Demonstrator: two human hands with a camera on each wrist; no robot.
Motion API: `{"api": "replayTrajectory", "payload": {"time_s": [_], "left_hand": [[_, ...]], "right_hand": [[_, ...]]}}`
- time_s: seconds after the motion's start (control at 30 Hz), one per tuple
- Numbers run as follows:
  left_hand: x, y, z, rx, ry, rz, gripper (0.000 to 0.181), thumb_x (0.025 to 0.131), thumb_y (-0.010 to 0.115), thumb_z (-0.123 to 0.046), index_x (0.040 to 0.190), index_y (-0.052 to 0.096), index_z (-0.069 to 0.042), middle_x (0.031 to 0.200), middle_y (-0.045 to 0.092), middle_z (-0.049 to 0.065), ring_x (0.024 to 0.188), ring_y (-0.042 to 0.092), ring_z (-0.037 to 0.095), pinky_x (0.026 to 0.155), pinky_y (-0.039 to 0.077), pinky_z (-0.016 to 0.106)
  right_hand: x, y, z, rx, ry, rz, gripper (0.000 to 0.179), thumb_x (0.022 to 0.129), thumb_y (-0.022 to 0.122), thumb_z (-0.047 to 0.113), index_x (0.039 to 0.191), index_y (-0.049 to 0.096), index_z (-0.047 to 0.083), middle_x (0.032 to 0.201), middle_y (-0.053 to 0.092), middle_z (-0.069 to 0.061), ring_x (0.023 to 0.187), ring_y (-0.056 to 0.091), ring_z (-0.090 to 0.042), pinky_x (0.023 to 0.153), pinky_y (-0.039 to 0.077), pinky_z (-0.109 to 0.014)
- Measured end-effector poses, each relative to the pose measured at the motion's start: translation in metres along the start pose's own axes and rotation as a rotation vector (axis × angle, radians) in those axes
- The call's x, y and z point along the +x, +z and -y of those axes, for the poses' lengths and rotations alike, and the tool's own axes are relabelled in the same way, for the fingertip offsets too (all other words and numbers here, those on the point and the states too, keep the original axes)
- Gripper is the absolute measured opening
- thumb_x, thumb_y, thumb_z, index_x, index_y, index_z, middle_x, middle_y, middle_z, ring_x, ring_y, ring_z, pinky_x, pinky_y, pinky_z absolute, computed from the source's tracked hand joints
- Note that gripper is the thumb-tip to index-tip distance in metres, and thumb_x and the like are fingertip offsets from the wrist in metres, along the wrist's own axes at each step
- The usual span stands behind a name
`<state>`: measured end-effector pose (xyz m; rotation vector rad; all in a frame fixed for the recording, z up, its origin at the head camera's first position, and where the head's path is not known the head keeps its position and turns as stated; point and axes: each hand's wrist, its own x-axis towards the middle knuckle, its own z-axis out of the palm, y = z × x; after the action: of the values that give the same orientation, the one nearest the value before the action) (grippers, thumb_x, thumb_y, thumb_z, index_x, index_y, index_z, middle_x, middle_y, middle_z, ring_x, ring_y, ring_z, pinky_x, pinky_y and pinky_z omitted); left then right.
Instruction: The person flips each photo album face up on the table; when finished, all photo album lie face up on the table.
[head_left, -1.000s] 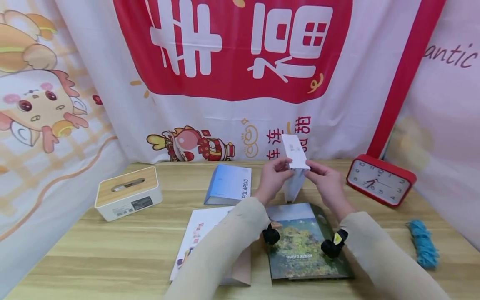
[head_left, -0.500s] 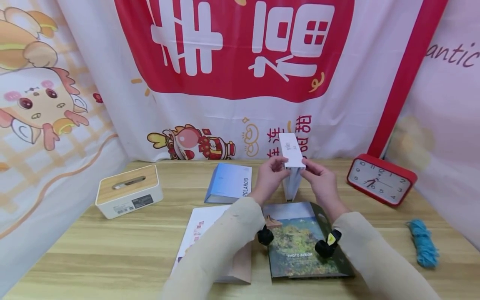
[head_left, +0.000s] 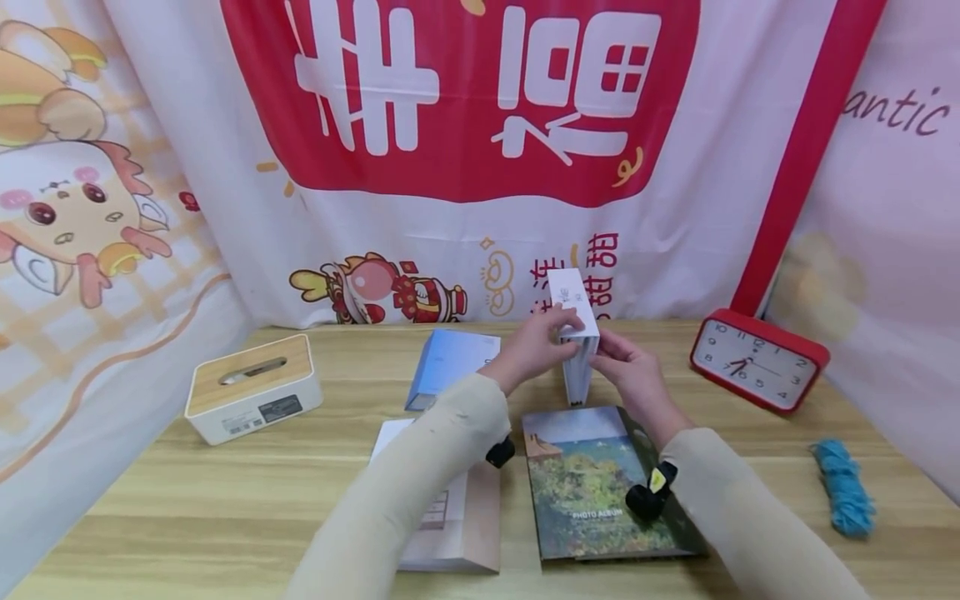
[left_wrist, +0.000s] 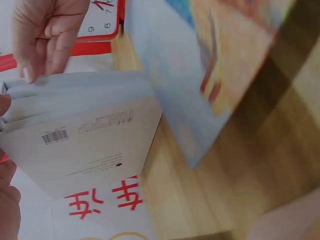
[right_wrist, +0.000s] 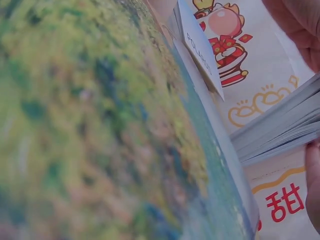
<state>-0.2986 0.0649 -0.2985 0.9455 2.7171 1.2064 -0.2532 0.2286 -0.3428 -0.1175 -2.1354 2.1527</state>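
Note:
A white photo album (head_left: 577,375) stands upright on the table with its narrow white face on top. My left hand (head_left: 531,348) grips its top left side, thumb and fingers across the narrow face. At the right side, my right hand (head_left: 632,375) pinches the album's edge. In the left wrist view the album's back cover (left_wrist: 95,155) shows a barcode, with the right hand (left_wrist: 50,37) at its far edge. The right wrist view shows the page edges (right_wrist: 285,125) between the hands. Nearer lies a painted photo album (head_left: 592,492), under my right wrist.
A blue Polaroid album (head_left: 457,358) lies left of the hands. A pale album (head_left: 480,525) is partly hidden under the left sleeve. Further out are a wood-topped tissue box (head_left: 255,392), a red clock (head_left: 759,358) and blue yarn (head_left: 843,487). A printed cloth (head_left: 480,167) hangs behind.
The white album has shifted slightly left and turned a little. My left hand has moved further over its top, and my right hand has slid down to its side.

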Motion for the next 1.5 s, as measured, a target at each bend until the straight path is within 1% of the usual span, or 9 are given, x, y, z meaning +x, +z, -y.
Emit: {"api": "replayTrajectory", "payload": {"time_s": [0.13, 0.3, 0.53, 0.63, 0.73, 0.97, 1.13, 1.37, 1.5], "left_hand": [[0.002, -0.005, -0.003, 0.121, 0.075, 0.038, 0.022, 0.085, 0.066, -0.023, 0.107, 0.063, -0.020, 0.131, 0.055, 0.000, 0.121, 0.050, 0.020, 0.097, 0.044, 0.035], [0.005, -0.010, -0.006, 0.235, 0.159, 0.085, 0.026, 0.088, 0.063, -0.019, 0.114, 0.061, -0.018, 0.117, 0.063, -0.001, 0.111, 0.056, 0.016, 0.093, 0.047, 0.029], [0.007, -0.017, -0.011, 0.393, 0.183, 0.164, 0.041, 0.091, 0.057, -0.016, 0.131, 0.052, -0.022, 0.130, 0.055, -0.001, 0.114, 0.055, 0.017, 0.091, 0.048, 0.029], [0.007, -0.020, -0.015, 0.493, 0.214, 0.209, 0.043, 0.092, 0.055, -0.013, 0.133, 0.051, -0.024, 0.136, 0.050, -0.002, 0.117, 0.053, 0.017, 0.091, 0.047, 0.027], [0.007, -0.023, -0.018, 0.566, 0.240, 0.233, 0.042, 0.091, 0.055, -0.013, 0.132, 0.053, -0.025, 0.134, 0.051, -0.003, 0.116, 0.053, 0.016, 0.091, 0.046, 0.027], [0.007, -0.028, -0.016, 0.563, 0.203, 0.193, 0.031, 0.090, 0.060, -0.023, 0.121, 0.062, -0.022, 0.120, 0.062, -0.004, 0.109, 0.056, 0.013, 0.089, 0.048, 0.027], [0.004, -0.030, -0.012, 0.530, 0.227, 0.161, 0.031, 0.090, 0.060, -0.021, 0.121, 0.062, -0.021, 0.115, 0.065, -0.002, 0.101, 0.060, 0.013, 0.079, 0.050, 0.024], [-0.001, -0.027, -0.002, 0.460, 0.276, 0.088, 0.028, 0.088, 0.060, -0.016, 0.116, 0.064, -0.015, 0.109, 0.067, 0.001, 0.095, 0.062, 0.014, 0.077, 0.051, 0.021], [-0.002, -0.024, 0.007, 0.379, 0.228, 0.058, 0.028, 0.086, 0.060, -0.012, 0.113, 0.065, -0.011, 0.103, 0.068, 0.003, 0.085, 0.061, 0.013, 0.070, 0.050, 0.020]], "right_hand": [[0.002, 0.000, -0.005, -0.002, 0.018, 0.072, 0.053, 0.089, 0.057, 0.003, 0.139, 0.040, 0.008, 0.142, 0.042, -0.014, 0.127, 0.044, -0.024, 0.103, 0.040, -0.032], [0.004, 0.002, -0.010, 0.012, 0.056, 0.068, 0.055, 0.088, 0.057, 0.001, 0.139, 0.039, 0.007, 0.142, 0.041, -0.015, 0.123, 0.047, -0.020, 0.100, 0.042, -0.029], [0.004, 0.004, -0.016, 0.031, 0.093, 0.103, 0.057, 0.087, 0.057, 0.000, 0.140, 0.037, 0.006, 0.144, 0.038, -0.017, 0.129, 0.040, -0.027, 0.107, 0.035, -0.037], [0.005, 0.006, -0.018, 0.016, 0.091, 0.121, 0.057, 0.087, 0.057, 0.000, 0.140, 0.037, 0.005, 0.144, 0.037, -0.018, 0.131, 0.037, -0.029, 0.108, 0.033, -0.040], [0.006, 0.006, -0.020, -0.011, 0.095, 0.127, 0.057, 0.087, 0.057, -0.002, 0.140, 0.037, 0.006, 0.143, 0.037, -0.019, 0.130, 0.037, -0.030, 0.108, 0.032, -0.042], [0.009, 0.007, -0.026, -0.154, 0.117, 0.125, 0.055, 0.084, 0.058, -0.004, 0.137, 0.044, 0.006, 0.139, 0.044, -0.019, 0.128, 0.040, -0.032, 0.105, 0.034, -0.046], [0.009, 0.012, -0.024, -0.201, 0.108, 0.106, 0.054, 0.085, 0.058, -0.004, 0.136, 0.045, 0.006, 0.138, 0.045, -0.018, 0.128, 0.040, -0.032, 0.106, 0.033, -0.046], [0.007, 0.012, -0.019, -0.254, 0.082, 0.051, 0.052, 0.084, 0.059, -0.003, 0.134, 0.047, 0.005, 0.136, 0.047, -0.018, 0.127, 0.042, -0.032, 0.105, 0.035, -0.045], [0.007, 0.005, -0.016, -0.308, 0.040, 0.031, 0.050, 0.084, 0.061, 0.000, 0.132, 0.050, 0.004, 0.134, 0.049, -0.017, 0.124, 0.044, -0.030, 0.103, 0.037, -0.042]]}}
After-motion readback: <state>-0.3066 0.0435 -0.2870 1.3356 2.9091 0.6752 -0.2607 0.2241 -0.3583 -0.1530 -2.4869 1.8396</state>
